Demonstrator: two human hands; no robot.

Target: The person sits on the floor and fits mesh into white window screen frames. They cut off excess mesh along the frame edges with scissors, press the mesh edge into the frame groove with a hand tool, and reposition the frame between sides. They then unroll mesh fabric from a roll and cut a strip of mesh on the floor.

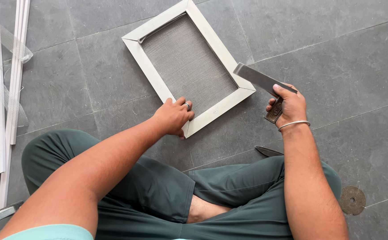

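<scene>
The frame [189, 66] lies flat on the floor [345, 58] just before the crossed legs [158, 191]. Its near corner is pressed down by the left hand [174, 118], probably to keep it steady. A flat metal tool [265, 86] is gripped in the closed right hand [289, 106], beside the frame's right corner.

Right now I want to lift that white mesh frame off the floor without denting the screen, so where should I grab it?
Probably by the white rectangular frame's near rail, from the sitter's side. It lies flat on the grey tiled floor, that rail is solid, and the left hand already presses there. Keep fingers off the grey mesh. The right hand holds a flat metal blade.
</scene>
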